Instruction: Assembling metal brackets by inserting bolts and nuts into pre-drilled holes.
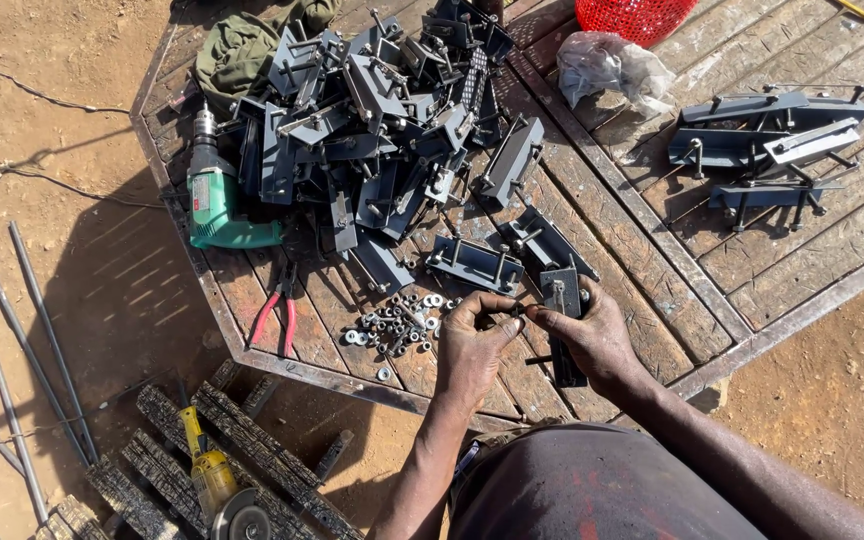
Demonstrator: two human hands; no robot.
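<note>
Both hands over the near edge of the worn wooden platform (652,300) with its steel rim. Left hand (472,345) with fingers curled, fingertips pinched together on a small dark fastener, too small to tell whether bolt or nut, held right against the bracket. Right hand (592,335) wrapped around the dark metal bracket (562,300), thumb and fingers clamped on its upper end; bracket upright to slightly tilted, lower end touching the boards between the two hands and the platform edge. Heap of loose nuts and washers (397,325) on the boards just left of the left hand. Red-handled pliers (277,310) further left, near the platform rim. Two similar bracket assemblies (477,262) flat on the boards just beyond the hands. Large tangled pile of grey brackets and bolts (372,110) across the far middle of the platform, partly over an olive cloth (242,45). Green electric drill (217,200) at the left side of that pile, chuck pointing away. Smaller group of assembled brackets (767,140) on the right part of the platform, well apart from the hands. Crumpled clear plastic bag (607,65) and red mesh basket (632,15) at the far edge. On the dirt at left: several thin steel rods (22,350), and a yellow angle grinder (217,485) resting on rough dark slats (152,460) below the platform.
</note>
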